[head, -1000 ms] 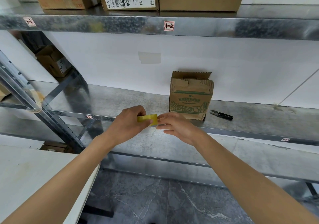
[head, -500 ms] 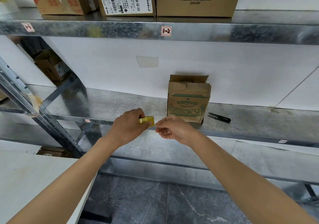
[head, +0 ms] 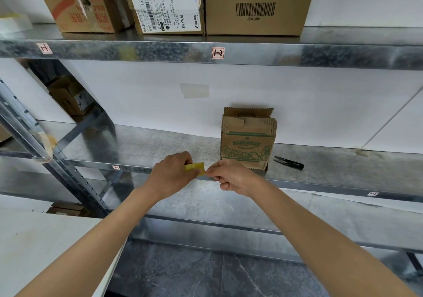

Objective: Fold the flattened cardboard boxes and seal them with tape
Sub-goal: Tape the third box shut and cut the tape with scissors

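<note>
A small brown cardboard box [head: 248,141] with green print stands upright on the middle metal shelf [head: 142,145], its top flaps partly up. In front of the shelf edge my left hand [head: 171,174] grips a yellow roll of tape [head: 195,167]. My right hand [head: 231,175] pinches the tape's free end right beside the roll, thumb and forefinger closed on it. Both hands hover left of and below the box, apart from it.
Black snips [head: 289,162] lie on the shelf right of the box. Three larger cartons [head: 254,5] sit on the upper shelf [head: 251,55]. A white table [head: 45,246] is at lower left, a diagonal shelf brace [head: 29,136] at left, grey floor below.
My hands have stayed together on the tape roll, the right fingers shifting slightly on the tape end. The view has tilted a little, showing more of the upper shelf.
</note>
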